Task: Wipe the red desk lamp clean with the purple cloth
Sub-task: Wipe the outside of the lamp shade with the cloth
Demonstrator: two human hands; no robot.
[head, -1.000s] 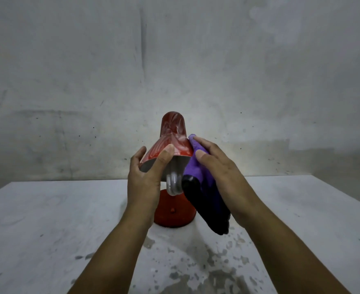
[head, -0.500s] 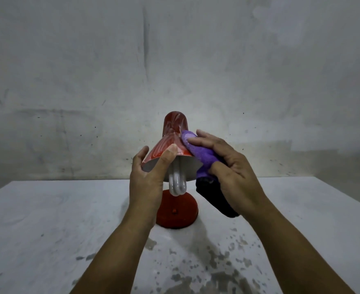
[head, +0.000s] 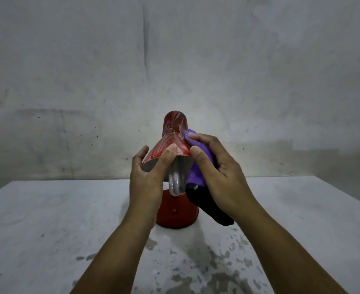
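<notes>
The purple cloth [head: 198, 164] had slid higher up the red desk lamp [head: 175, 141], the right hand [head: 219, 172] clutching it; the left hand [head: 149, 177] gripped the shade's rim.

We see the right hand [head: 219, 175] slide the cloth [head: 198, 164] higher up the shade's right side toward the lamp [head: 176, 132] neck; its thumb now shows in front.

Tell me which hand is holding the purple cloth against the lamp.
The right hand presses the purple cloth on the lamp shade; the left hand only grips the shade's rim, bare.
</notes>
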